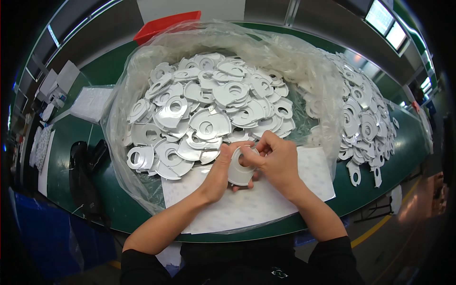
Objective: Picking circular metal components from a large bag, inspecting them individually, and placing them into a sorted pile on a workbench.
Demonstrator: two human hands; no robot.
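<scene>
Between both hands I hold a white plastic part [241, 175], flat and rounded with a round hole in it. My left hand [220, 173] grips its left side, with fingertips showing below its lower edge. My right hand [278, 159] pinches the upper right of the part near the hole, thumb and fingers pressed together. The part hangs over a white sheet [285, 190] at the table's front. Just beyond my hands lies a big heap of similar white parts [209, 124] inside an open clear plastic bag [124, 95].
A second heap of white parts [365, 123] lies to the right on the green table [61, 161]. A red bin [166, 23] stands at the back. On the left are a wrapped white packet [92, 102] and a black item [85, 180].
</scene>
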